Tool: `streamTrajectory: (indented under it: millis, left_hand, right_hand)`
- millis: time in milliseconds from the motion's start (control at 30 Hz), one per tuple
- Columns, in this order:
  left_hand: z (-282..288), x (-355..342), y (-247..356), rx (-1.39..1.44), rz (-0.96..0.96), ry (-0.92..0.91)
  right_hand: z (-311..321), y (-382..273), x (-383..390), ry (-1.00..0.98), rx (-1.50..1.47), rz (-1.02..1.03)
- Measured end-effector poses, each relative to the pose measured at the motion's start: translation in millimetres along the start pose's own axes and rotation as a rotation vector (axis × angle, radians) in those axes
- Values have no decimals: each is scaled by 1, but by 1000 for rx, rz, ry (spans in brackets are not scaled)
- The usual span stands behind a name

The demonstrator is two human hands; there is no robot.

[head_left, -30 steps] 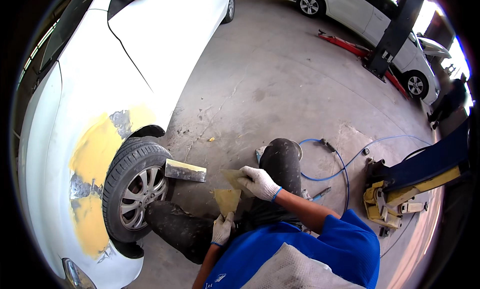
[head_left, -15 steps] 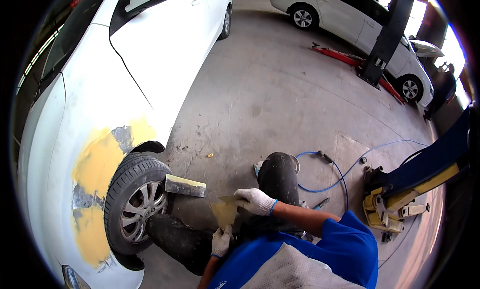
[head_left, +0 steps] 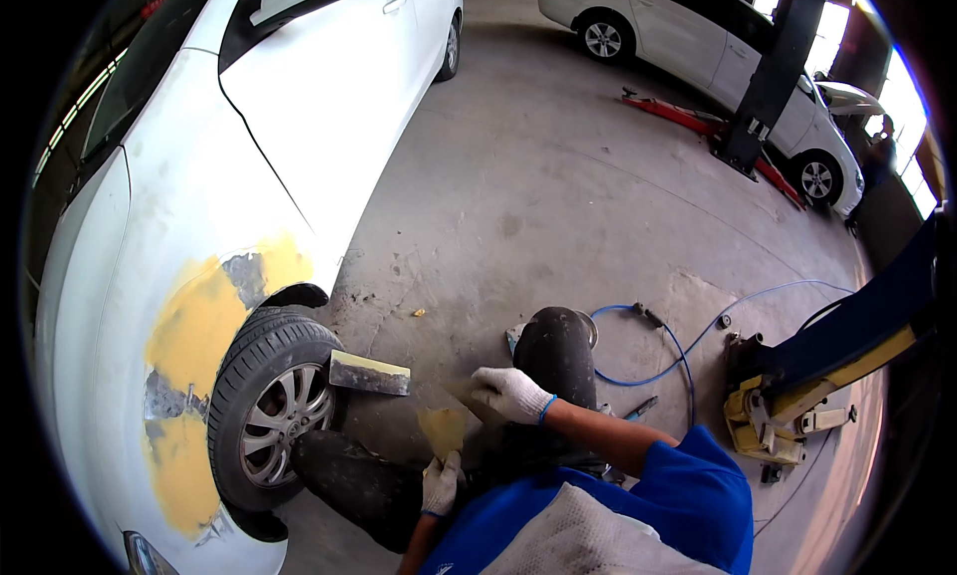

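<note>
My left hand (head_left: 440, 483), in a white knit glove, grips a flat putty spreader (head_left: 442, 431) whose face is coated with yellow filler. Just above and to its right, my gloved right hand (head_left: 513, 395) is closed on a second thin putty scraper (head_left: 473, 392), smeared by motion. Whether the two blades touch is hard to tell. To the left, the white car's fender (head_left: 194, 311) carries yellow filler patches with bare grey spots around the wheel arch. Beside the tyre is a rectangular board (head_left: 369, 374) with a yellow-smeared edge and dark front.
The car's wheel (head_left: 277, 421) stands close to my left knee. A blue hose (head_left: 638, 378) curls over the concrete floor (head_left: 498, 176) at right, near a blue and yellow lift arm (head_left: 797, 386). Farther back are a dark post (head_left: 768, 87), red lift arms (head_left: 673, 111) and another white car (head_left: 688, 27).
My right hand has shifted slightly, and its scraper has moved up off the filler-covered spreader. The left spreader has moved a little left. A person at far right has moved beside the other car.
</note>
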State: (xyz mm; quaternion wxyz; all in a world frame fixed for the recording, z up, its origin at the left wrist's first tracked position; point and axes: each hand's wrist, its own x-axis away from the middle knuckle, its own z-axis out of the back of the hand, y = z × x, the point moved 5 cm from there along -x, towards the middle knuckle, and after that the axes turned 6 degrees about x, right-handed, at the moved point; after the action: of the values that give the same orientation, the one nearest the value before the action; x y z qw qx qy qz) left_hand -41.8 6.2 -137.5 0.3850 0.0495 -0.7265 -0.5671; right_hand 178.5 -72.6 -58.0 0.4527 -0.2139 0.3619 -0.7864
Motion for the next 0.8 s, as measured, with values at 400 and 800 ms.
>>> streamTrajectory:
  millis: [400, 800]
  left_hand:
    - [-3, 0, 0, 20, 45, -3]
    - [3, -7, -25, 120, 87, 39]
  right_hand:
    - [1, -7, 2, 32, -175, -60]
    - [-3, -34, -12, -70, -11, 151]
